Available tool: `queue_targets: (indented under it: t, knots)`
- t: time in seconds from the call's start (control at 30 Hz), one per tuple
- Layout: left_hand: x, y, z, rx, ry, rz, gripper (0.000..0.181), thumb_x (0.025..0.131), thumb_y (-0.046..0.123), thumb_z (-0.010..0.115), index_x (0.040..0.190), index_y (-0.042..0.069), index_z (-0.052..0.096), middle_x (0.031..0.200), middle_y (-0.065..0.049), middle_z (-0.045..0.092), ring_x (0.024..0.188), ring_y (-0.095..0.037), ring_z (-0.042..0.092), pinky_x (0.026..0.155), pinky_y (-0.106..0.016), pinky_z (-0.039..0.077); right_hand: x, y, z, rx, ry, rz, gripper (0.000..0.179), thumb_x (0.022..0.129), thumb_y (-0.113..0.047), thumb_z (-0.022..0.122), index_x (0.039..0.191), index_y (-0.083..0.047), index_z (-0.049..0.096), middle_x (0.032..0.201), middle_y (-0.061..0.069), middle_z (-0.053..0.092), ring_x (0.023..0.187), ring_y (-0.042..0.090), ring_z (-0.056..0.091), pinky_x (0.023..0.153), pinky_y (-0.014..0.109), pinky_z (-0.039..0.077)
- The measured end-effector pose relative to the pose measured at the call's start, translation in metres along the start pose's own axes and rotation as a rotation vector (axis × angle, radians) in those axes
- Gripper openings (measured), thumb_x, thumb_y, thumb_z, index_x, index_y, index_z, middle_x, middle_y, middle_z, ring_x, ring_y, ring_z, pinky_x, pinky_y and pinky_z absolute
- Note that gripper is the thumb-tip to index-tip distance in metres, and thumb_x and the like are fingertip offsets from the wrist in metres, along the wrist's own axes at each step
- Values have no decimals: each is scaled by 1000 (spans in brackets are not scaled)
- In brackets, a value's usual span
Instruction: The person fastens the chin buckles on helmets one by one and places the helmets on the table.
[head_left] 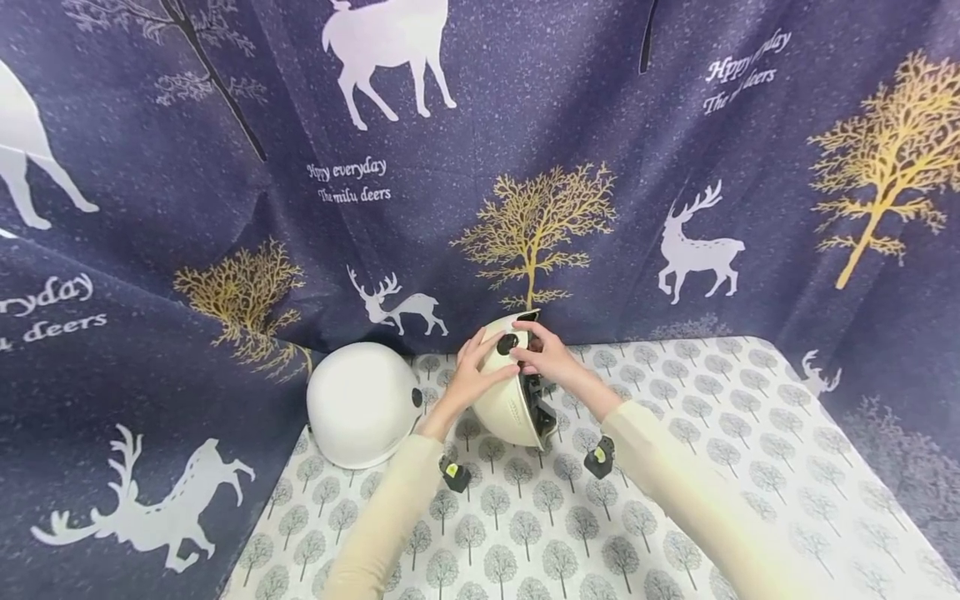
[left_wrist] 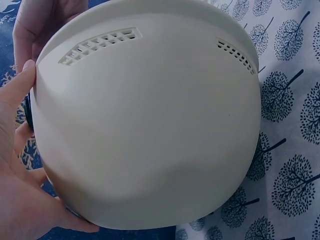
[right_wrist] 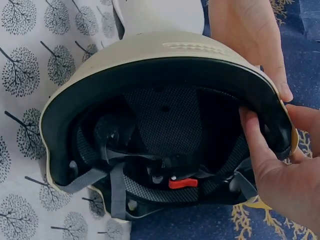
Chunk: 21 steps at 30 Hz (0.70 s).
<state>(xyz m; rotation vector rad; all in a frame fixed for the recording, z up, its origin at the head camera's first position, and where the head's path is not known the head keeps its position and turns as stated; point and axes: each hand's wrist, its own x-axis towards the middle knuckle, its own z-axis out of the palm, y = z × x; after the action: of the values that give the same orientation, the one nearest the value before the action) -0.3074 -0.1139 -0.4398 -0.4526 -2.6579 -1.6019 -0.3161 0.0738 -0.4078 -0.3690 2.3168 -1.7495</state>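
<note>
A cream helmet (head_left: pixel 504 412) stands tilted on its side on the table, its hollow turned to the right. My left hand (head_left: pixel 471 372) spreads over the shell's upper side, fingers and thumb holding it around a round black disc (head_left: pixel 507 343). At the rim, my right hand (head_left: pixel 551 357) grips the edge, with a digit inside the hollow in the right wrist view. Dark padding (right_wrist: pixel 165 112), grey straps (right_wrist: pixel 118 190) and a red buckle piece (right_wrist: pixel 183 183) show inside. Slotted vents (left_wrist: pixel 105 45) mark the shell in the left wrist view.
Left of the cream helmet, a white helmet (head_left: pixel 360 404) rests dome up on the table. A tree-print cloth (head_left: pixel 558 508) covers the table. Behind it hangs a dark blue curtain (head_left: pixel 480 125) printed with deer and trees.
</note>
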Motion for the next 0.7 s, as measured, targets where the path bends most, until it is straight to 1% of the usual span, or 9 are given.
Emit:
queue_targets:
  t: [0.13, 0.23, 0.3, 0.37, 0.43, 0.5, 0.53, 0.6, 0.7]
  knots:
    - [3, -3, 5, 8, -2, 31, 69, 84, 39, 75, 146, 28, 47, 166, -4, 11, 152, -37, -1, 115, -72, 7, -3, 5, -7, 52, 10, -15, 57, 96, -16, 61, 148, -10, 37, 90, 4, 56, 76, 8, 63, 87, 41, 59]
    - [6, -7, 7, 4, -19, 29, 71, 84, 38, 76, 147, 29, 45, 166, 0, 9, 153, -34, -1, 116, -70, 8, -7, 9, -17, 91, 5, -17, 59, 97, -14, 60, 150, -10, 35, 95, 5, 57, 78, 9, 65, 89, 41, 58]
    - [6, -10, 8, -4, -23, 5, 74, 83, 36, 77, 148, 31, 42, 167, -2, 6, 153, -35, 0, 117, -69, 11, -11, 12, -25, 128, -4, -7, 59, 97, -13, 59, 151, -11, 33, 96, 4, 55, 81, 9, 65, 89, 37, 58]
    - [4, -15, 8, -31, -26, -32, 81, 81, 38, 78, 151, 32, 36, 166, -7, 5, 153, -37, 2, 117, -67, 14, -17, 13, -30, 187, -16, 14, 60, 97, -11, 58, 152, -11, 31, 97, 2, 51, 82, 9, 65, 90, 34, 58]
    - [0, -21, 7, -49, -22, -65, 89, 80, 40, 79, 153, 33, 30, 166, -13, 6, 152, -41, 7, 117, -66, 19, -24, 14, -31, 253, -19, 37, 62, 97, -8, 57, 152, -10, 29, 98, 1, 52, 83, 9, 65, 89, 32, 58]
    - [-4, -25, 6, -67, -7, -92, 95, 78, 40, 80, 155, 35, 24, 165, -16, 6, 152, -41, 7, 117, -65, 20, -28, 16, -28, 313, -13, 55, 65, 96, -6, 57, 153, -10, 27, 100, 0, 52, 83, 8, 65, 90, 30, 57]
    - [-5, -26, 4, -64, -1, -95, 98, 77, 42, 80, 155, 35, 22, 165, -16, 6, 152, -39, 7, 117, -64, 20, -29, 17, -26, 335, -11, 55, 66, 95, -6, 57, 153, -10, 26, 104, 0, 54, 84, 7, 66, 90, 30, 57]
    - [-7, -26, -1, -49, 21, -80, 100, 76, 43, 81, 155, 36, 21, 165, -14, 5, 152, -39, 6, 117, -65, 18, -29, 18, -22, 387, -5, 48, 68, 95, -3, 56, 154, -10, 24, 109, 0, 57, 84, 5, 67, 90, 29, 57]
    - [-5, -22, -10, -20, 64, -35, 103, 73, 46, 82, 155, 36, 21, 166, -12, 3, 152, -39, 5, 116, -67, 15, -25, 20, -19, 458, 0, 28, 68, 95, -2, 55, 154, -11, 23, 116, 0, 56, 86, 4, 67, 89, 28, 56]
